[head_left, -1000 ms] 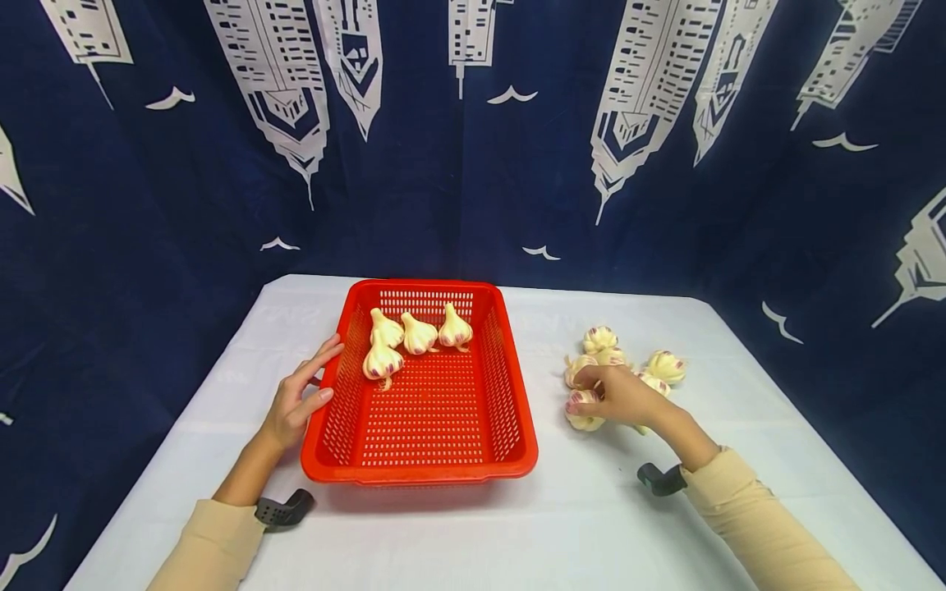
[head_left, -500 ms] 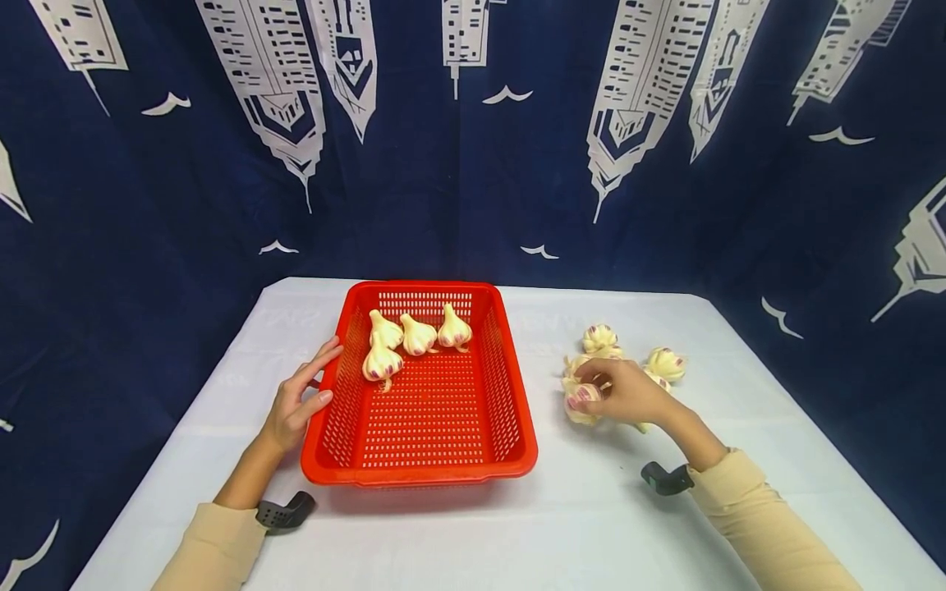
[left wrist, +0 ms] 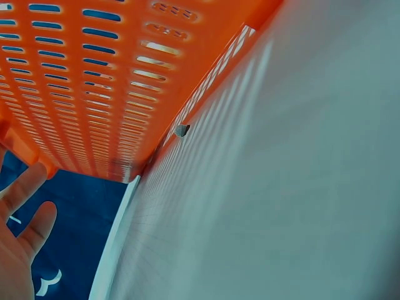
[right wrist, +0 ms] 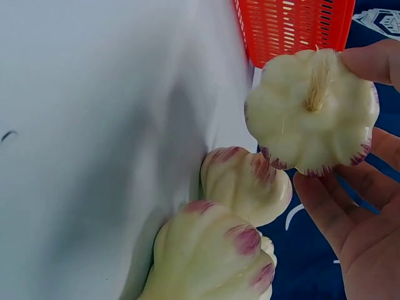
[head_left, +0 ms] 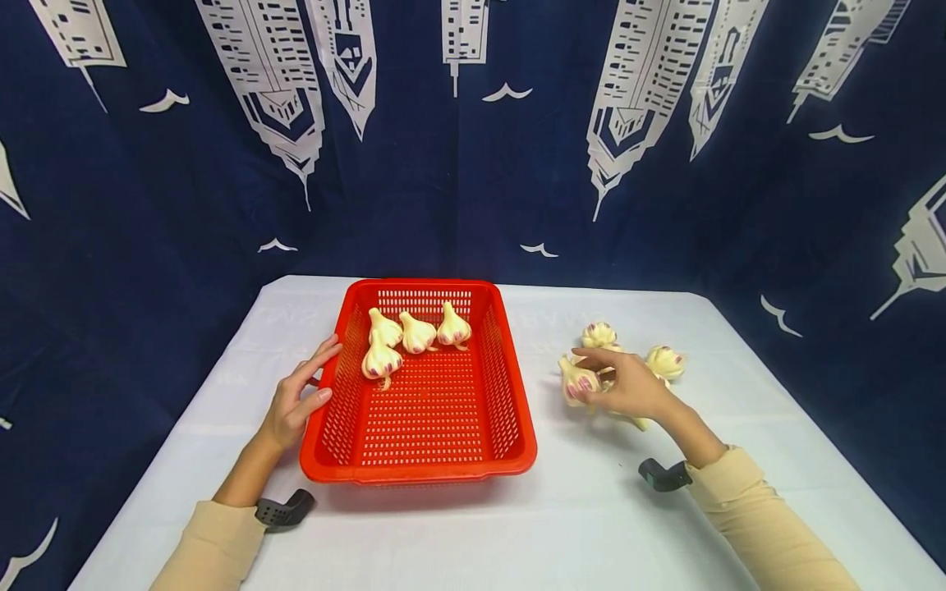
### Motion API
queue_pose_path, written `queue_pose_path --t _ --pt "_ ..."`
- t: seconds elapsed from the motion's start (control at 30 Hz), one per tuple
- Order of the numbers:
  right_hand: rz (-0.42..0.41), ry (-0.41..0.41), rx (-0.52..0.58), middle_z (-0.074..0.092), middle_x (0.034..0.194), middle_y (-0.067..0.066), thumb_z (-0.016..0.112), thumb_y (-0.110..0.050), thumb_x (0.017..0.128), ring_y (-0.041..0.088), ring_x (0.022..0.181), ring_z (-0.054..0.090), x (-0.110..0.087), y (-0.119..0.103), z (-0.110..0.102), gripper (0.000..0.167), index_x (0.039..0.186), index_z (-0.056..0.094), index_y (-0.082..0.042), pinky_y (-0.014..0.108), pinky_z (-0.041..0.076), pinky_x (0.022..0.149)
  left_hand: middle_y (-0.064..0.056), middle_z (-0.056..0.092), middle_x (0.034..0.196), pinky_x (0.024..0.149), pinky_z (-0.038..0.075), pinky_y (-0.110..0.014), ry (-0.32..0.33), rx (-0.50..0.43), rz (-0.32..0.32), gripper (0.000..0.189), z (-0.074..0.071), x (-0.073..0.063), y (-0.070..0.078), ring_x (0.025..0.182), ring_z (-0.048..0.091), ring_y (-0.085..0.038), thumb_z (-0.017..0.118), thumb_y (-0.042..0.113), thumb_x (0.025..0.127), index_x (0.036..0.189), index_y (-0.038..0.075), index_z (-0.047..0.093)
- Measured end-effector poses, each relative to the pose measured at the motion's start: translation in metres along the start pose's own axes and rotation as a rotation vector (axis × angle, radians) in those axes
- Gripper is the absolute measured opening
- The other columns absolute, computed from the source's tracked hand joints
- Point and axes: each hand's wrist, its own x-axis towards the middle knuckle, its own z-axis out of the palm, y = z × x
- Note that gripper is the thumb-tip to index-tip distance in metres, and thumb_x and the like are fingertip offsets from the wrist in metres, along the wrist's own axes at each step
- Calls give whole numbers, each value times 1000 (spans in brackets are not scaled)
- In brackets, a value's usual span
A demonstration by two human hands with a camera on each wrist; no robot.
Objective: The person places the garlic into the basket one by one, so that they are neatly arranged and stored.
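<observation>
Left hand [head_left: 290, 413] — loosely spread | right hand [head_left: 630, 387] — curved in a pinching grip

A flat table with a pale, faintly creased white covering [head_left: 473, 538] filled much of the lower half of the head view, narrowing toward its far edge. Left of centre, a rectangular red basket of perforated plastic [head_left: 414, 474] stood on it; at right of centre lay rounded cream garlic bulbs with purple streaks [head_left: 664, 361], some partly hidden.
</observation>
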Motion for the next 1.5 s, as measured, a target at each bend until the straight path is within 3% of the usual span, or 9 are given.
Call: queue_pose_path --t 0.33,0.7,1.13,1.5 --pt "56 40 52 69 114 18 82 -14 79 35 103 66 5 -6 1 70 139 49 -3 39 57 76 -17 42 152 80 39 -23 3 -10 7 61 0 0 0 126 45 -7 50 9 80 139 -1 54" --pt "44 40 87 65 113 21 82 -3 74 38 103 63 5 -3 1 70 137 50 4 42 57 77 -17 41 152 80 39 -23 3 -8 5 61 0 0 0 126 45 -7 50 9 79 139 -2 53" --pt "76 23 44 55 130 24 82 -4 74 39 111 57 7 -5 5 65 131 55 9 50 52 88 -18 42 151 79 38 -22 2 0 15 60 0 1 -1 123 47 -8 50 9 80 139 -2 53" --pt "76 2 181 56 134 24 75 -2 83 31 107 57 12 -8 9 61 137 51 9 45 49 94 -19 42 151 80 38 -22 5 -3 28 60 0 0 -1 122 47 -9 50 8 80 139 -3 53"
